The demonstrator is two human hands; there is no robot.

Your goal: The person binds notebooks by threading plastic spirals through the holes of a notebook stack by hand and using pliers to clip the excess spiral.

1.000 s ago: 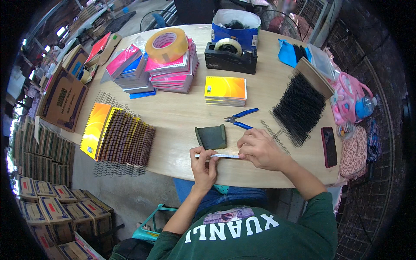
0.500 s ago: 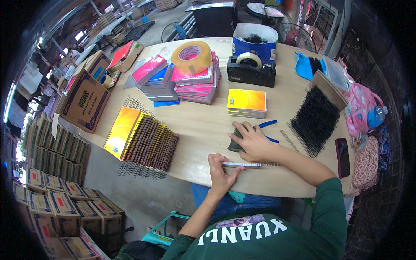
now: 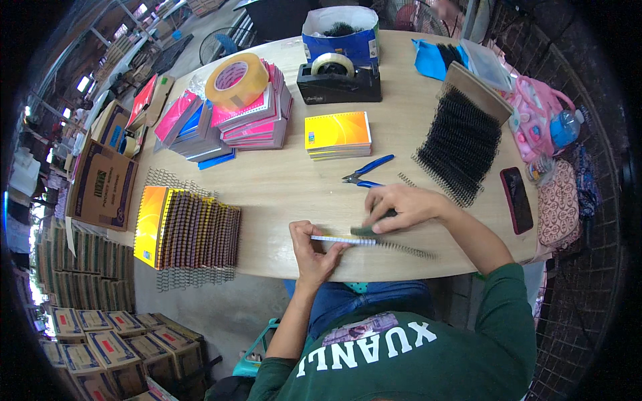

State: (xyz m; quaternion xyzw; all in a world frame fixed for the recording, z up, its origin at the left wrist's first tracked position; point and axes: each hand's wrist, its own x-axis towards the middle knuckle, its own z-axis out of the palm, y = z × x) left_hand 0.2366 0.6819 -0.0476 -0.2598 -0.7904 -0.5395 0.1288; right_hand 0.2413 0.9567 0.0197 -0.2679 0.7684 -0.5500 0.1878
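Near the surface's (image 3: 281,194) front edge, our left hand (image 3: 313,248) pinches a small notebook (image 3: 342,239) while our right hand (image 3: 401,206) presses it, its wire coil (image 3: 404,249) seemingly half threaded; beyond lie a bound row (image 3: 190,230), blue pliers (image 3: 366,172) and unbound stacks (image 3: 251,113).

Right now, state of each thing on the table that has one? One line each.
small notepad: flat at the near table edge, gripped by the left hand
wire coil: lying along the pad's edge, right hand on it
blue pliers: lying untouched
tape roll: resting atop the pink stack
phone: screen dark
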